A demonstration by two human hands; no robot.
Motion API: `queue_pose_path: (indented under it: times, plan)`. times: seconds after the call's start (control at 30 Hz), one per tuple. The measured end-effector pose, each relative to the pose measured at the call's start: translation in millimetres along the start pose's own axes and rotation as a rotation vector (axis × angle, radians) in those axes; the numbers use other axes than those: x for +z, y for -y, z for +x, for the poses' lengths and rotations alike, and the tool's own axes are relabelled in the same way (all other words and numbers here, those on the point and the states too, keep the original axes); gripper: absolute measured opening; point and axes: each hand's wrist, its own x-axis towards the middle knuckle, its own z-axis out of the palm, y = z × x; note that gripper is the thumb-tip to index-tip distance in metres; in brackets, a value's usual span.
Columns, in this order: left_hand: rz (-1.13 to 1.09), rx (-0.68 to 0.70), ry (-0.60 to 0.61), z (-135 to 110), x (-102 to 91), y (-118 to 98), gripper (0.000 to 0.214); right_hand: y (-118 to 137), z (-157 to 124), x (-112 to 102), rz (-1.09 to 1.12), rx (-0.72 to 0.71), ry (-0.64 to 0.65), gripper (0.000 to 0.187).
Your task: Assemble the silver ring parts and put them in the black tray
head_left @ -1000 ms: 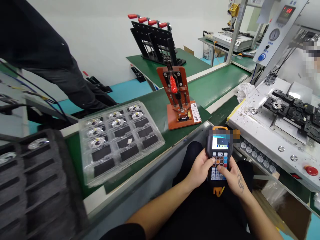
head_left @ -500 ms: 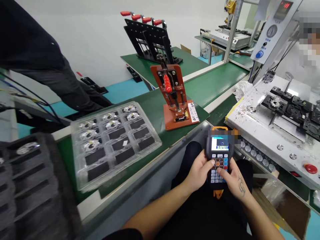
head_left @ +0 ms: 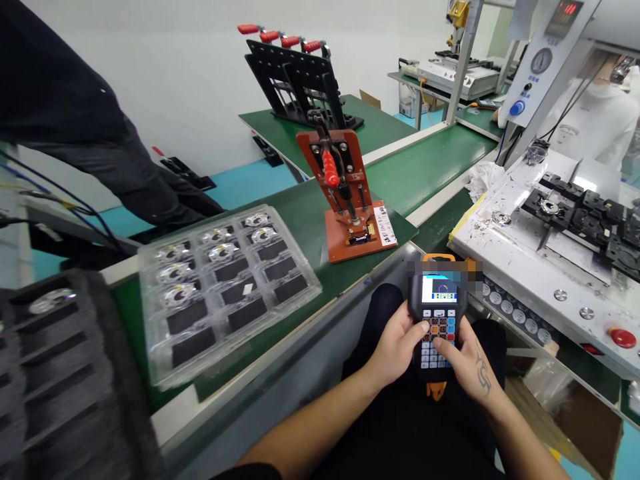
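Observation:
Between my hands, over my lap, is a black handheld control pendant [head_left: 437, 357] with a small lit screen, a keypad and orange trim. My left hand [head_left: 399, 343] wraps around its left side, thumb on the keys. On the right side my right hand [head_left: 463, 357] holds it too, its thumb also over the keypad. Fingers behind the casing are hidden. Coloured curved lines show on the screen [head_left: 440, 288]. To the right stands a white machine [head_left: 530, 267] with black fixtures [head_left: 583, 213] on its bed and a red stop button [head_left: 623, 337].
On the green bench, a clear plastic tray [head_left: 305, 270] holds several shiny parts. Beside it stands an orange-brown toggle-clamp fixture [head_left: 336, 193]. A dark foam tray [head_left: 55, 387] lies at left. Behind are a black clamp rack [head_left: 293, 80] and one person's legs [head_left: 135, 160]; another person [head_left: 585, 123] is at right.
The lines on the pendant's screen have grown into a larger curve. My hands keep the same hold. The view has shifted slightly, and the person at right shows more.

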Motion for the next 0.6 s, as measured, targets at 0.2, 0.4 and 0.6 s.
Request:
queue_pose_path:
  times: [0.2, 0.4, 0.6]
  plan:
    - [-0.012, 0.002, 0.004, 0.4, 3.6, -5.4, 0.037, 0.7, -0.2, -0.1, 0.0, 0.015, -0.013, 0.044]
    - [0.003, -0.01, -0.018, 0.7, 6.5, -7.5, 0.039, 3.9, 0.5, 1.5, 0.013, 0.016, -0.019, 0.044]
    - [0.001, -0.001, -0.015, 1.2, 5.1, -4.5, 0.039, 4.8, 0.0, 2.3, -0.006, 0.006, -0.039, 0.043]
